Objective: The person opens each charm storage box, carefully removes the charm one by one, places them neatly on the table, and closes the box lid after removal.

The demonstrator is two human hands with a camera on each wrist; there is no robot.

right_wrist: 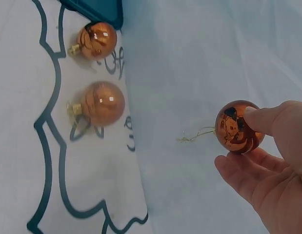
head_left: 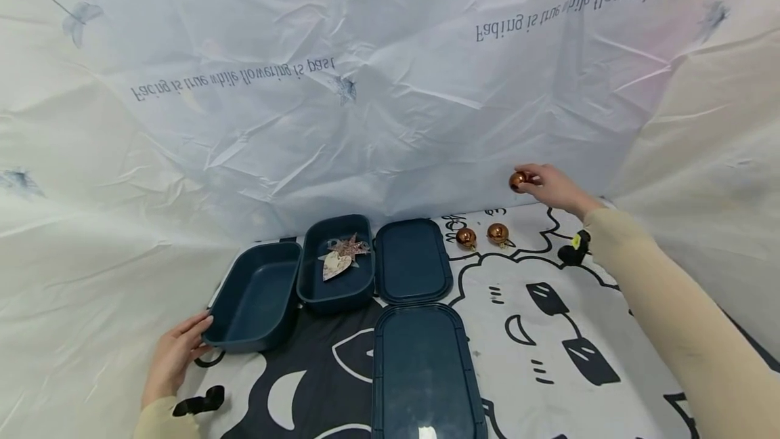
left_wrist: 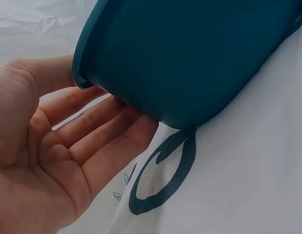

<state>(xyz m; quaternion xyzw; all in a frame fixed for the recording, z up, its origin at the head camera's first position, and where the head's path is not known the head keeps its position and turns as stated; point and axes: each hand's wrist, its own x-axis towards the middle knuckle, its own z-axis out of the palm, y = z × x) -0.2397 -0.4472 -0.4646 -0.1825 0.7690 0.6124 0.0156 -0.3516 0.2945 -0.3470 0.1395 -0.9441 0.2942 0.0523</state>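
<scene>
My right hand (head_left: 554,188) pinches a shiny copper Christmas ball (right_wrist: 234,131) between thumb and fingers, raised above the cloth at the back right. A thin gold loop dangles from the ball in the right wrist view. Two more copper balls (head_left: 466,238) lie on the cloth below and to its left. My left hand (head_left: 175,358) holds the near-left corner of a dark blue container (head_left: 250,341), thumb at the rim (left_wrist: 81,73) and fingers against the outer wall. No contents show inside that container. Its neighbour, a second blue container (head_left: 335,305), has star and heart-shaped ornaments (head_left: 346,253) in it.
Two dark blue lids lie right of the containers: a back lid (head_left: 414,263) and a nearer lid (head_left: 426,371). A black-and-white patterned cloth (head_left: 487,317) covers the surface. White printed sheeting (head_left: 390,120) rises behind it and at both sides.
</scene>
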